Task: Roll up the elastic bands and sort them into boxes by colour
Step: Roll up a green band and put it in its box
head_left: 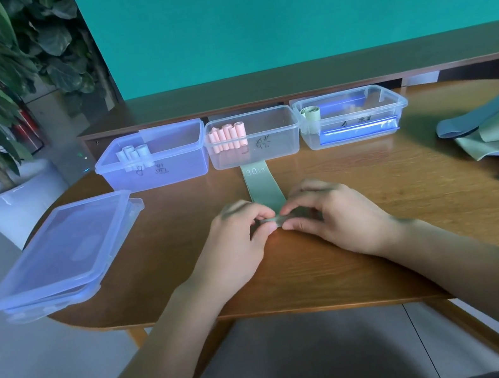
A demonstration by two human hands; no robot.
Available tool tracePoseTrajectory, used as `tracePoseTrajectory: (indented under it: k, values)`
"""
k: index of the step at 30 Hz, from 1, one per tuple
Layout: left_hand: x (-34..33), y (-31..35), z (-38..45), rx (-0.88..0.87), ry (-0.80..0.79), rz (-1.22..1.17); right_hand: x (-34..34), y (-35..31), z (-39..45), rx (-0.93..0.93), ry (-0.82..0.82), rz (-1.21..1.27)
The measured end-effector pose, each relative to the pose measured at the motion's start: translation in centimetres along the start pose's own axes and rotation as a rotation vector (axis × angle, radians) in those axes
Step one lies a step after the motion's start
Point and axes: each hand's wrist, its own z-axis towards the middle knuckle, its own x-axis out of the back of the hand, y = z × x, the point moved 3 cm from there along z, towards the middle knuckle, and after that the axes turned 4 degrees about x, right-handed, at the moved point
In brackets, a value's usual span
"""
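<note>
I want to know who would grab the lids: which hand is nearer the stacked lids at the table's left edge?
Left. The left hand lies right of the stacked lids; the right hand lies farther right.

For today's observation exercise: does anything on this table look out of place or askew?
Mostly tidy. One oddity: the right box holds a blue lid inside it beside one green roll, while the other lids are stacked at the table's left edge, overhanging it.
</note>
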Motion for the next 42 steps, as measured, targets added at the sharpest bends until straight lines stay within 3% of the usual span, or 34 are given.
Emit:
tracePoseTrajectory:
  k: [14,22,42]
  values:
    - [0.1,-0.3,1.0,0.018,0.005,0.046,0.1,2.0,1.9,0.061,-0.069,0.02]
    - [-0.3,-1.0,1.6,0.057,-0.037,0.062,-0.1,2.5,2.3,0.099,-0.023,0.045]
    - [-0.2,-1.0,2.0,0.075,-0.002,0.074,-0.5,3.1,2.9,-0.011,-0.083,-0.017]
